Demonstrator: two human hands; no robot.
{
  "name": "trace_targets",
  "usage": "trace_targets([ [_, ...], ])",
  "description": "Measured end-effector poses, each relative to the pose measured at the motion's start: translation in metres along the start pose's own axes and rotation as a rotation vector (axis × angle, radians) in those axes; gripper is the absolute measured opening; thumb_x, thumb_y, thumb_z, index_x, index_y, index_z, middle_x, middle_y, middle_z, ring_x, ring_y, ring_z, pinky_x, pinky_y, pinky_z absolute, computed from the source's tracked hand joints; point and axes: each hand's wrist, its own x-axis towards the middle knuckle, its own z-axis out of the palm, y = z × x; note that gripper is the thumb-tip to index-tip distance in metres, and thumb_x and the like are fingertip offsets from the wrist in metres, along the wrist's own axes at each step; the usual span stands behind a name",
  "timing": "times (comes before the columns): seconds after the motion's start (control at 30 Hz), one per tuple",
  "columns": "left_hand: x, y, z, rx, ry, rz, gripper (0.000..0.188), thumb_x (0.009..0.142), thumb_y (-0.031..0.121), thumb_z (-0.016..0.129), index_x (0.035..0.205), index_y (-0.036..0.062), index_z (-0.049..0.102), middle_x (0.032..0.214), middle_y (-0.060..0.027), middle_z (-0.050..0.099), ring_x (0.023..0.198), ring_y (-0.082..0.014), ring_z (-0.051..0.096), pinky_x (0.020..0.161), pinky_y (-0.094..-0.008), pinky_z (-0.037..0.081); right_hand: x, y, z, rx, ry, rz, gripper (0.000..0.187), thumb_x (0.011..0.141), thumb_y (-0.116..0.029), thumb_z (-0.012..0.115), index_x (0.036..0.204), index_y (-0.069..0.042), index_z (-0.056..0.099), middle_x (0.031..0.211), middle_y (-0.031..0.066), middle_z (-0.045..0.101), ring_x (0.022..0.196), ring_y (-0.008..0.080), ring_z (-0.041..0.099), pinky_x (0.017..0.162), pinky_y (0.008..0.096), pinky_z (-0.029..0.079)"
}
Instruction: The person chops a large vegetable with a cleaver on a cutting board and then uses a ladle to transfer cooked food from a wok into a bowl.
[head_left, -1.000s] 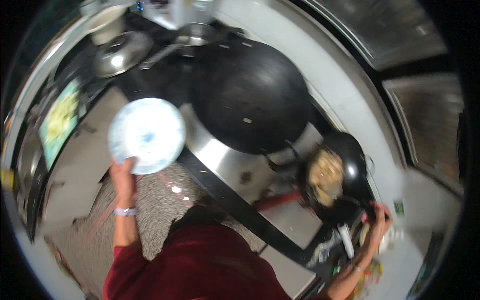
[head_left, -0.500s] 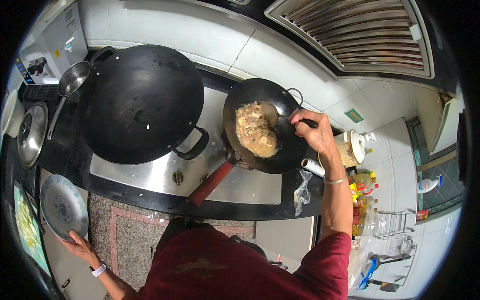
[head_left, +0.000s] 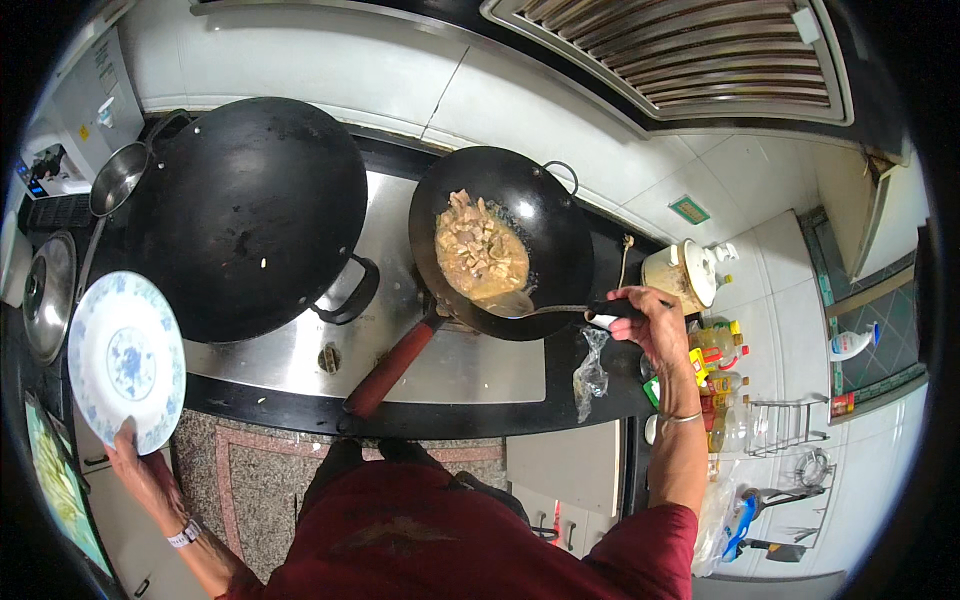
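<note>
My left hand (head_left: 143, 472) grips the lower rim of a white plate (head_left: 160, 330) with a blue floral pattern; nothing lies on the plate. At the right, my right hand (head_left: 648, 325) is closed round the black handle of a metal spatula (head_left: 560, 308). The spatula's head rests in the near side of a black wok (head_left: 560, 240), at the edge of the cooked meat pieces in sauce (head_left: 480, 245). A red wooden handle (head_left: 392, 368) sticks out from this wok toward me.
A larger black wok (head_left: 250, 210) stands on the left of the steel stove (head_left: 480, 370). Left of it are a ladle (head_left: 120, 178) and a metal lid (head_left: 48, 295). A white pot (head_left: 680, 275), crumpled plastic wrap (head_left: 590, 375) and bottles (head_left: 720, 385) stand at the right. The range hood (head_left: 680, 50) hangs above.
My left hand has raised the plate, which now shows its face more fully. The spatula has come from the far side of the food to its near right edge, my right hand moving nearer.
</note>
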Motion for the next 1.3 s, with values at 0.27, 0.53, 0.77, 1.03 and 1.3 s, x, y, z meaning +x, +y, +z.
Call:
trace_targets([
  [0.27, -0.05, 0.008, 0.084, -0.076, -0.252, -0.22, 0.057, 0.086, 0.016, 0.067, 0.132, -0.0078, 0.047, 0.126, -0.0176, 0.057, 0.117, -0.0281, 0.059, 0.1, -0.0405, 0.051, -0.004, -0.013, -0.017, -0.755, -0.423, 0.212, 0.04, 0.086, -0.006, 0.055, 0.123, 0.006, 0.063, 0.079, 0.0114, 0.069, 0.064, 0.0153, 0.068, 0.054, 0.0267, 0.052],
  [0.53, -0.098, 0.0, 0.168, 0.061, -0.646, -0.513, 0.053, 0.086, 0.009, 0.06, 0.136, -0.0034, 0.047, 0.119, -0.0159, 0.062, 0.102, -0.0236, 0.065, 0.088, -0.0369, 0.058, 0.057, 0.067, 0.058, -0.964, -0.251, -0.274, 0.044, 0.087, -0.018, 0.067, 0.122, 0.008, 0.062, 0.108, 0.0339, 0.065, 0.108, 0.0445, 0.064, 0.094, 0.0436, 0.051],
  [0.77, -0.129, -0.014, 0.224, 0.005, -0.758, -0.646, 0.047, 0.097, 0.007, 0.061, 0.141, 0.0052, 0.045, 0.128, -0.0117, 0.061, 0.111, -0.0221, 0.064, 0.094, -0.0377, 0.057, 0.066, 0.081, 0.051, -0.874, -0.193, -0.378, 0.043, 0.085, -0.014, 0.069, 0.121, 0.009, 0.062, 0.109, 0.0336, 0.065, 0.109, 0.0441, 0.064, 0.096, 0.0408, 0.051],
  [1.03, -0.142, -0.04, 0.26, -0.145, -0.899, -0.706, 0.052, 0.101, 0.016, 0.059, 0.146, 0.0107, 0.035, 0.14, -0.0136, 0.052, 0.123, -0.0266, 0.059, 0.098, -0.0456, 0.056, 0.067, 0.073, 0.023, -0.823, -0.121, -0.416, 0.043, 0.085, -0.013, 0.071, 0.122, 0.008, 0.063, 0.109, 0.0319, 0.066, 0.107, 0.0435, 0.065, 0.093, 0.0409, 0.052],
  [1.3, -0.146, -0.057, 0.28, -0.125, -0.911, -0.701, 0.051, 0.102, 0.013, 0.057, 0.147, 0.0144, 0.036, 0.132, -0.0088, 0.059, 0.11, -0.0192, 0.066, 0.082, -0.032, 0.061, 0.038, 0.03, -0.021, -0.822, -0.097, -0.415, 0.038, 0.084, -0.013, 0.071, 0.118, 0.006, 0.066, 0.102, 0.0281, 0.07, 0.095, 0.0385, 0.071, 0.085, 0.0382, 0.054],
])
